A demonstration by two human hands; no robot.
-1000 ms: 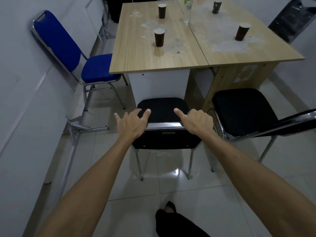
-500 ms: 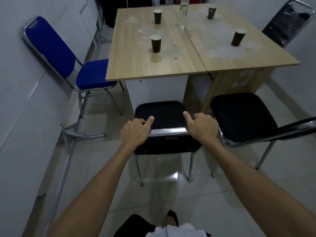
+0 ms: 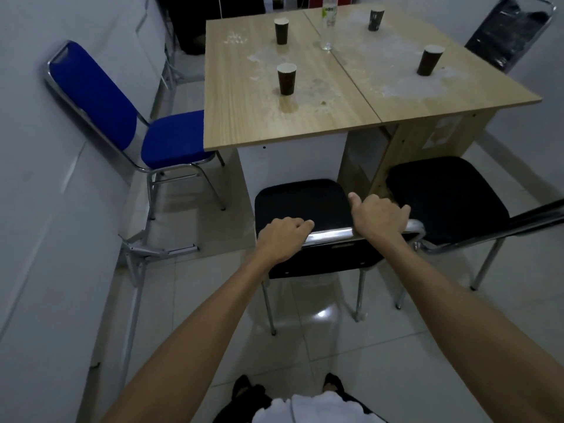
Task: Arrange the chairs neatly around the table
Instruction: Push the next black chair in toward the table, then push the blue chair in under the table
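Observation:
A black chair (image 3: 300, 203) with a chrome frame stands just in front of me, its seat facing the near edge of the wooden table (image 3: 244, 117). My left hand (image 3: 282, 236) and my right hand (image 3: 378, 216) both grip the chrome top rail of its backrest. A second black chair (image 3: 445, 196) stands to its right, at an angle. On the left, a blue chair (image 3: 171, 138) leans back against the wall, its seat partly under the table's side. Another black chair (image 3: 509, 32) is at the far right.
Several dark paper cups (image 3: 286, 79) and a clear bottle (image 3: 329, 22) stand on the table. A folded metal stand (image 3: 143, 248) leans on the left wall. The wall runs close along the left; white tiled floor (image 3: 381, 346) lies behind the chairs.
Both hands went from open fingers on the backrest to a closed grip on the top rail. The black chair now sits a little nearer the table.

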